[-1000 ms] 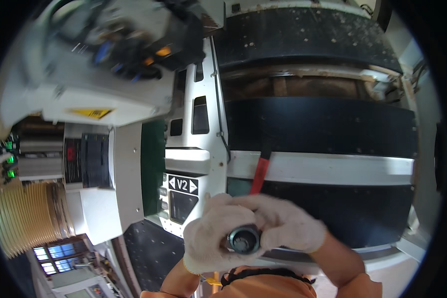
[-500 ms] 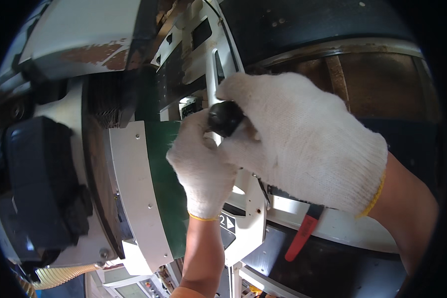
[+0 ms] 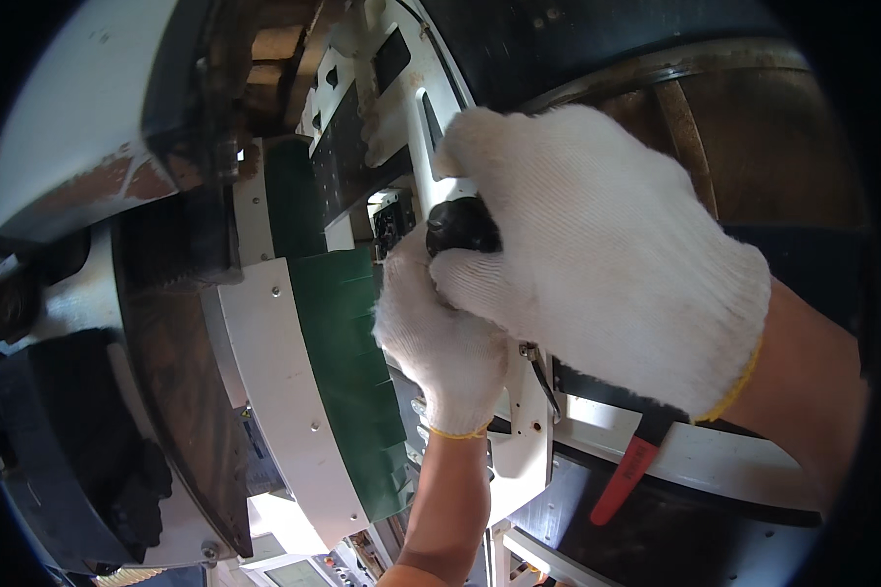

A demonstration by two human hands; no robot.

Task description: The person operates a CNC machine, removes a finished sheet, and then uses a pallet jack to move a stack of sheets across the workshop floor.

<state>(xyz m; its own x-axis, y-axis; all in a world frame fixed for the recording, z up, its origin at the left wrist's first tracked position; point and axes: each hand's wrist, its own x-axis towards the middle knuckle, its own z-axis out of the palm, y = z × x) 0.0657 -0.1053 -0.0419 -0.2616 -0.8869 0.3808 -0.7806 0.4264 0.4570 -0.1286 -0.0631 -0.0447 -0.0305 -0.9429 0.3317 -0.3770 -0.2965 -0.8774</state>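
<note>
Both my hands wear white knitted gloves with yellow cuffs and meet in the middle of the view. Between them sits a black, rounded, knob-like piece [image 3: 463, 227]; its exact kind is unclear. My right hand [image 3: 612, 259] is closed round it from the right, thumb below and forefinger above. My left hand [image 3: 442, 338] reaches up from below with its fingers curled against the piece's lower left side. The gloves hide the fingertips and the underside of the piece. Behind the hands runs a white machine frame [image 3: 529, 460] with cut-out slots.
A red-handled tool [image 3: 625, 481] lies on the white ledge below my right wrist. Left of my hands are a green flexible sheet [image 3: 338, 362] and a white bolted panel [image 3: 289, 391]. Farther left stand a black housing [image 3: 64, 440] and a worn white cover [image 3: 78, 117].
The machine parts sit at a shifted angle in the view. My right thumb has moved in below the black piece. Both hands still hold it together.
</note>
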